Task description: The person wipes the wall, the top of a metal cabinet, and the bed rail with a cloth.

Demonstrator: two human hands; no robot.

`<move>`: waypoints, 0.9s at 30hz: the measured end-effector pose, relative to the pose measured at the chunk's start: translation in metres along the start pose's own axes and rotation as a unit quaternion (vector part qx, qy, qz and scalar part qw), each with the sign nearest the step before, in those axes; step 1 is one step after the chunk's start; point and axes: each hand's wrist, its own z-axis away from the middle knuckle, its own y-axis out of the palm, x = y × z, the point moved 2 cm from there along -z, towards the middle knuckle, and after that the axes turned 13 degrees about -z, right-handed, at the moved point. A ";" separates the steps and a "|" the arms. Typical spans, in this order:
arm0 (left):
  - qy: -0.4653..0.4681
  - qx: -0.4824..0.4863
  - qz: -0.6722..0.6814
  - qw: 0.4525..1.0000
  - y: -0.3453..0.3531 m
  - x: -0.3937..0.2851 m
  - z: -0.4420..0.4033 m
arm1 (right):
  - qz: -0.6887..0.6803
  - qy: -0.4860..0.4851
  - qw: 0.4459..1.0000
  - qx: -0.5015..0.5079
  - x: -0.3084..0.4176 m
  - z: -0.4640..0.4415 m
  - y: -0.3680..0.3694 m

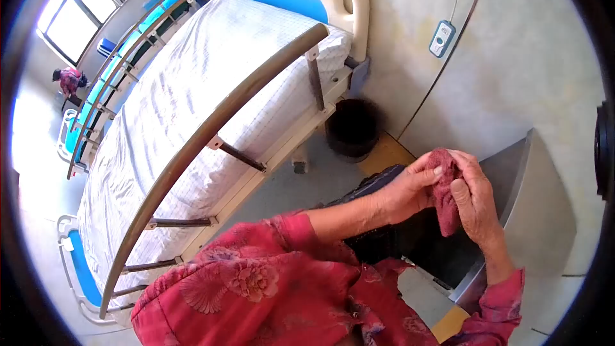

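Observation:
A bunched dark red cloth (446, 202) is held between both of my hands, in front of my body. My left hand (413, 182) grips its left side, with the thumb pressed on the cloth. On the other side my right hand (475, 202) has its fingers curled over the top and its thumb against the cloth. The lower end of the cloth hangs free between the hands. Beneath them is a dark open space beside a grey metal-looking panel (538, 198).
A bed (173, 90) with white sheets and a curved brown side rail (192, 147) stands at left. A black bin (352, 129) sits by its headboard. A remote-like control (442, 38) hangs on the wall. Farther back are another bed (106, 83) and a person (70, 81) near the window.

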 end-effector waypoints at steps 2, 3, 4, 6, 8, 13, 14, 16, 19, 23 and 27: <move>-0.008 -0.038 0.021 0.999 -0.012 -0.011 0.007 | -0.002 -0.006 1.000 0.012 -0.001 0.002 0.007; 0.019 -0.062 -0.011 0.998 -0.019 -0.017 0.010 | 0.002 -0.013 1.000 0.021 -0.002 0.002 0.011; 0.036 -0.092 -0.069 0.993 -0.020 -0.034 0.017 | 0.013 -0.032 0.999 0.042 0.001 0.002 0.014; 0.090 -0.162 -0.189 0.964 -0.029 -0.081 0.039 | 0.027 -0.023 0.999 0.037 0.001 0.004 0.015; 0.154 -0.273 -0.272 0.910 -0.020 -0.142 0.073 | 0.079 -0.023 0.996 0.036 -0.004 0.005 0.011; 0.514 -0.366 -0.596 0.497 -0.012 -0.258 0.167 | 0.099 0.006 0.993 0.059 -0.008 0.003 0.012; 0.512 -0.367 -0.599 0.494 -0.013 -0.267 0.178 | 0.115 0.016 0.990 0.078 -0.009 0.004 0.013; 0.389 -0.334 -0.827 0.229 -0.012 -0.271 0.190 | 0.126 0.030 0.987 0.100 -0.009 0.006 0.012; 0.276 -0.304 -0.899 0.153 -0.044 -0.255 0.183 | 0.147 0.050 0.980 0.125 -0.011 0.007 0.011; 0.141 -0.275 -0.947 0.090 -0.070 -0.247 0.166 | 0.155 0.074 0.973 0.151 -0.016 0.010 0.008; 0.066 -0.279 -0.947 0.144 -0.052 -0.262 0.156 | 0.145 0.092 0.969 0.179 -0.016 0.011 0.006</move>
